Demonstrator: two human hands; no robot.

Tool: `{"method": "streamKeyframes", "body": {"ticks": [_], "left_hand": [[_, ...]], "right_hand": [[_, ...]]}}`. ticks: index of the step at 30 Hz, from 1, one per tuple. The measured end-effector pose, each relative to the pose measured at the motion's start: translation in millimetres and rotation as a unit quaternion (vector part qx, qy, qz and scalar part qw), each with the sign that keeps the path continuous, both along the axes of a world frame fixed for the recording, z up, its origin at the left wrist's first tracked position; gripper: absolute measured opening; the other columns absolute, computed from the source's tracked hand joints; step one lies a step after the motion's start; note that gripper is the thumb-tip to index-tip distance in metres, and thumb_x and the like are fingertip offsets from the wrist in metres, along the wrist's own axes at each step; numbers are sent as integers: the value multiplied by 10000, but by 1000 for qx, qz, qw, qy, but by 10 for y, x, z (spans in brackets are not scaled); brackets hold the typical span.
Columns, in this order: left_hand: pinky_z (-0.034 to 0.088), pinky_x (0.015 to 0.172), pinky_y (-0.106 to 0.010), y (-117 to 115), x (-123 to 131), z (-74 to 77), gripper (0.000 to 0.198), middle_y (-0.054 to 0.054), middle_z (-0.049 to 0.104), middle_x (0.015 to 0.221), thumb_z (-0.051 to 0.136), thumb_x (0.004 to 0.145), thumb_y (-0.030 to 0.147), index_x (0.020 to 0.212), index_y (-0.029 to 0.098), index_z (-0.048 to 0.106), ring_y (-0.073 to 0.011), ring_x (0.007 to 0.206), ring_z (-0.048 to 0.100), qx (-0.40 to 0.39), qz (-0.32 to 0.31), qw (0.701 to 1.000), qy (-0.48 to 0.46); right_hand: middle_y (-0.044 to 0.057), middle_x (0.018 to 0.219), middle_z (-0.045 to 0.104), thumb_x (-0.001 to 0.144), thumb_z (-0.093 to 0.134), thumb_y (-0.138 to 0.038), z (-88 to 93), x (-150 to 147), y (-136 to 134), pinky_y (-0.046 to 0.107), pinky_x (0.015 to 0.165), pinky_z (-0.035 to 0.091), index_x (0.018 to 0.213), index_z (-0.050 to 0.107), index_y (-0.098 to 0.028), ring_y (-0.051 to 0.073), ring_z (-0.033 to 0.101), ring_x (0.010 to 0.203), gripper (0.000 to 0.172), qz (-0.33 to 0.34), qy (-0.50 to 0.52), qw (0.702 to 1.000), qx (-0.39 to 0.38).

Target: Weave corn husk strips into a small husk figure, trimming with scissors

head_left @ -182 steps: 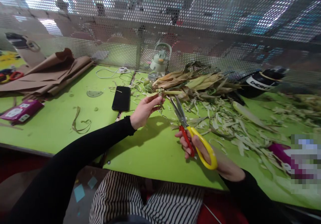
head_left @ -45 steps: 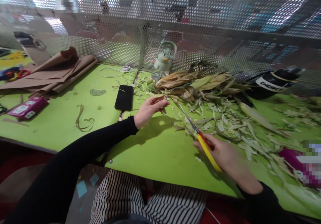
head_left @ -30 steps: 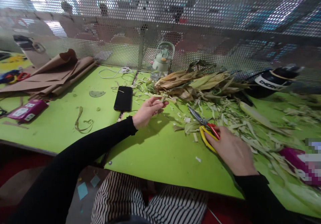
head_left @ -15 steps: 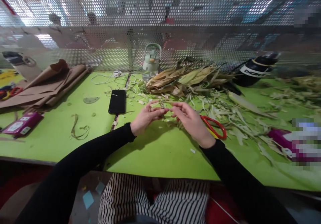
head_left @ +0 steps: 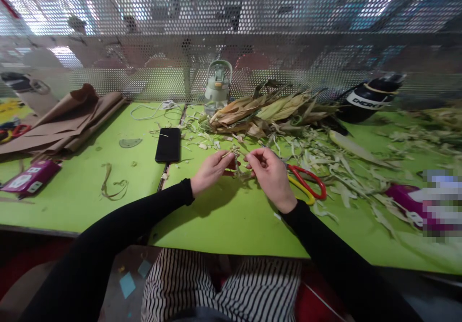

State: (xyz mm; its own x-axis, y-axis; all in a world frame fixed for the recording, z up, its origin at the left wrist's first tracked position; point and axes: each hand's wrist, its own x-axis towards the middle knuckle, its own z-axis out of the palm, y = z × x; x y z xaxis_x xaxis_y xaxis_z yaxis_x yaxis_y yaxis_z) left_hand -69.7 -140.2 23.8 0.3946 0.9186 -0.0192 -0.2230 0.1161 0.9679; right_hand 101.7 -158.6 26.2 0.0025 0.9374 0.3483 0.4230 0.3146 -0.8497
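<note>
Over the green table my left hand [head_left: 212, 168] pinches a small knotted or braided piece of corn husk [head_left: 237, 161], thumb and forefinger pressed together. Loose husk ends hang below this piece, between the two hands. My right hand [head_left: 272, 175], thumb against forefinger, grips a thin strand running from the piece's right side. The exact weave is too small to make out. Just right of my right hand lie scissors with red and yellow handles [head_left: 306, 182], their blades mostly hidden behind it. Beyond the hands rests a pile of dry corn husks [head_left: 274, 110].
A black phone [head_left: 168, 145] lies left of my hands, near a white cable [head_left: 155, 112]. At the back stand a pale green bottle [head_left: 217, 91] and a leaning black bottle [head_left: 371, 100]. Brown paper [head_left: 72, 120] sits left. Husk scraps [head_left: 335, 163] cover the right side.
My right fingers have closed into a pinch on a husk strand and the hand has shifted slightly left. The husk piece's loose ends now show more below, and more of the yellow scissor handle shows.
</note>
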Motion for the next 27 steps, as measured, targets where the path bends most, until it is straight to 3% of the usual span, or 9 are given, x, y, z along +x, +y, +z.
{"method": "streamKeyframes", "body": {"ticks": [2, 6, 11, 14, 20, 27], "left_hand": [[530, 697, -248, 5, 9, -17, 263, -3, 587, 779, 501, 997, 344, 830, 144, 534, -97, 724, 609, 14, -11, 999, 30], [519, 693, -248, 0, 30, -42, 268, -5, 587, 786, 488, 1000, 366, 841, 154, 530, -97, 714, 589, 46, -1, 998, 32], [526, 775, -291, 25, 4, -50, 251, -34, 659, 916, 672, 895, 348, 1031, 158, 579, -135, 851, 634, 26, -23, 999, -35], [517, 779, -291, 90, 10, -88, 311, -22, 671, 896, 782, 791, 297, 994, 151, 598, -122, 813, 634, -1, -34, 997, -64], [474, 780, -274, 188, 100, -101, 296, 8, 686, 811, 806, 698, 166, 913, 151, 603, -108, 755, 624, 25, 29, 995, -93], [441, 843, -290, 175, 182, -6, 215, -3, 686, 839, 803, 703, 198, 858, 130, 671, -115, 797, 601, 48, 33, 996, -70]], "right_hand": [[12, 762, 648, 908, 611, -414, -1, -29, -33, 270, 544, 457, 852, 579, -217, 141, 580, 621, 207, 9, -4, 1000, 3], [-3, 725, 627, 879, 651, -428, -17, -51, -37, 269, 532, 448, 835, 585, -219, 131, 554, 582, 224, 21, 17, 1000, -3], [6, 804, 631, 855, 656, -514, -72, 32, 90, 267, 552, 479, 904, 566, -228, 145, 590, 664, 304, -1, 69, 997, -16], [20, 880, 650, 841, 653, -558, -101, 39, 108, 272, 590, 523, 969, 572, -229, 155, 628, 740, 362, 6, 97, 994, -41], [41, 820, 712, 790, 712, -549, -93, -34, 38, 310, 644, 558, 979, 677, -185, 162, 655, 715, 412, 70, 98, 987, -106], [16, 732, 671, 763, 727, -544, -40, 60, 67, 302, 638, 497, 818, 672, -197, 154, 591, 667, 355, 3, 83, 995, -46]]}}
